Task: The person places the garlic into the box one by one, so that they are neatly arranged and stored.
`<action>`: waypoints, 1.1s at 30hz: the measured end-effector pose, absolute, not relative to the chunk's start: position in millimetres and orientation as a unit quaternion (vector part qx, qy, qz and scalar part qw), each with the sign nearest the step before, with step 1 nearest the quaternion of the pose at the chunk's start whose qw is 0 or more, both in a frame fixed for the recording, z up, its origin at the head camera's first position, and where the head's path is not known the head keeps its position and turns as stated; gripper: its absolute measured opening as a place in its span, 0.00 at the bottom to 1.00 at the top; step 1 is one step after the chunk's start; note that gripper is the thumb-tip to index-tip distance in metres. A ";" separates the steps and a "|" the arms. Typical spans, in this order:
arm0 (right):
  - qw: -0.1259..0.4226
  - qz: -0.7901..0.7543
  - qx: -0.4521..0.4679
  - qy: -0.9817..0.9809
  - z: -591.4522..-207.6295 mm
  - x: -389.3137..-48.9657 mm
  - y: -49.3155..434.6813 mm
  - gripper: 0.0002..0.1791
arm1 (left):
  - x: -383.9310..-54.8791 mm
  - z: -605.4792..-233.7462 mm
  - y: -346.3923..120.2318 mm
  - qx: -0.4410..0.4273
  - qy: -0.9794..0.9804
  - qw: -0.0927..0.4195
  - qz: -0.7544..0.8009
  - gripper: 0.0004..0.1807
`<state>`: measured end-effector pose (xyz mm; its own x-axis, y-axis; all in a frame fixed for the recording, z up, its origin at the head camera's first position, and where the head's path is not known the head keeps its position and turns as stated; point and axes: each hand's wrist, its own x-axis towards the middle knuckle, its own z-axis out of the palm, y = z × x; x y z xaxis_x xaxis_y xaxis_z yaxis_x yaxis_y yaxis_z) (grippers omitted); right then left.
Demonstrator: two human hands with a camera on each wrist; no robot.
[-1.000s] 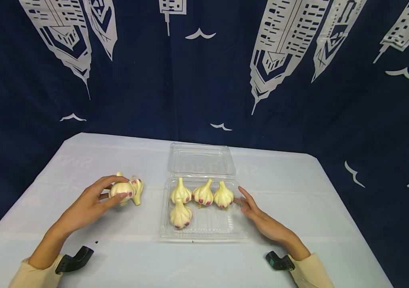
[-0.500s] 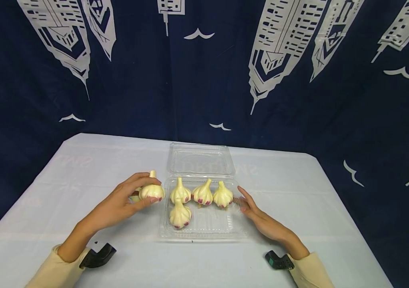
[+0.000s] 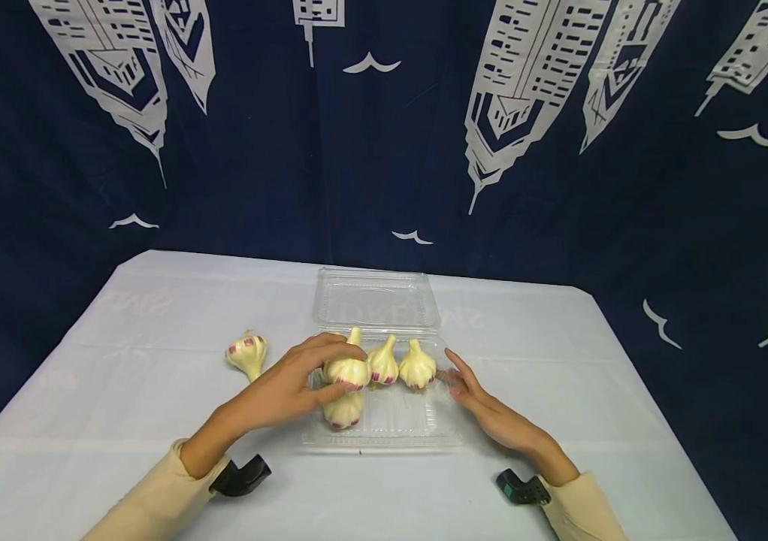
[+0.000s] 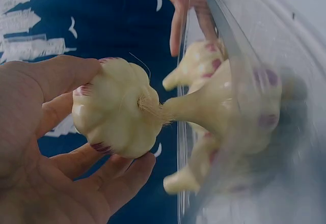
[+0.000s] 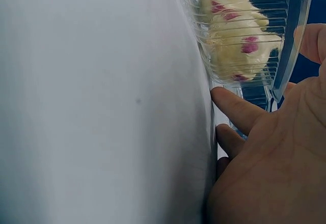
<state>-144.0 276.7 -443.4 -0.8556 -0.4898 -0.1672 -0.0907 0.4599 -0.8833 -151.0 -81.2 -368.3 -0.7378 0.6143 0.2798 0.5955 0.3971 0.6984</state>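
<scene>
Thumb and fingers of my left hand [image 3: 292, 385] grip a garlic bulb [image 3: 346, 373], its stem pointing up, over the left part of a clear plastic container [image 3: 400, 424]. In the left wrist view the held bulb [image 4: 117, 107] is apart from the bulbs in the box, with its root end facing the camera. Inside the container, two bulbs [image 3: 418, 367] show in the back row and one [image 3: 342, 413] at front left; the back-left one is mostly hidden behind the held bulb. My right hand [image 3: 492, 417] rests at the container's right wall, fingers extended.
The container's lid [image 3: 377, 299] lies folded back behind it. One more garlic bulb [image 3: 246, 355] lies on the white tablecloth [image 3: 174, 391] to the left, partly behind my left hand. A dark blue printed curtain [image 3: 255, 165] hangs behind the table.
My left hand has carried the garlic bulb rightward from beside the loose one to over the container. The loose bulb stays on the table, and my right hand keeps its place.
</scene>
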 end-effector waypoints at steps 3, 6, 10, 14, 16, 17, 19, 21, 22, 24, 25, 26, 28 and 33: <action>0.203 -0.488 -0.176 0.831 -442.7 -143.5 276.2 0.34 | -150.6 -368.5 -72.5 0.365 0.832 0.015 0.417 0.21; 0.203 -0.487 -0.175 0.831 -441.9 -143.1 275.1 0.34 | -149.5 -366.9 -67.8 0.365 0.832 0.013 0.416 0.21; 0.204 -0.489 -0.182 0.829 -441.1 -143.5 275.1 0.34 | -147.7 -361.7 -62.4 0.363 0.832 0.004 0.420 0.21; 0.201 -0.487 -0.183 0.830 -441.1 -143.5 276.0 0.34 | -145.2 -357.6 -52.2 0.374 0.825 0.001 0.424 0.21; 0.199 -0.485 -0.181 0.832 -441.3 -143.5 276.2 0.34 | -144.6 -358.0 -46.2 0.384 0.822 0.000 0.420 0.21; 0.199 -0.484 -0.181 0.833 -441.4 -143.3 276.3 0.34 | -144.3 -359.0 -43.3 0.390 0.822 -0.002 0.415 0.21; 0.199 -0.482 -0.181 0.834 -441.8 -143.2 276.2 0.34 | -144.2 -362.6 -38.6 0.399 0.823 -0.005 0.404 0.20; 0.199 -0.482 -0.182 0.833 -442.2 -143.2 276.1 0.34 | -144.2 -367.3 -35.1 0.404 0.826 -0.012 0.393 0.20; 0.200 -0.483 -0.182 0.833 -442.3 -143.1 276.2 0.34 | -144.0 -369.8 -33.9 0.404 0.829 -0.013 0.387 0.20; 0.198 -0.480 -0.184 0.835 -442.3 -143.1 276.3 0.34 | -143.6 -374.9 -32.1 0.405 0.833 -0.017 0.376 0.21; 0.196 -0.479 -0.184 0.836 -442.2 -143.2 276.4 0.34 | -143.2 -376.8 -31.5 0.403 0.836 -0.019 0.371 0.22; 0.195 -0.478 -0.185 0.836 -442.2 -143.2 276.6 0.34 | -142.9 -379.0 -30.9 0.400 0.840 -0.021 0.366 0.23; 0.192 -0.475 -0.185 0.839 -441.7 -143.3 276.7 0.34 | -142.1 -382.5 -29.8 0.392 0.849 -0.021 0.354 0.25; 0.193 -0.473 -0.183 0.840 -441.3 -143.6 276.1 0.34 | -141.4 -387.8 -27.2 0.371 0.873 -0.035 0.314 0.26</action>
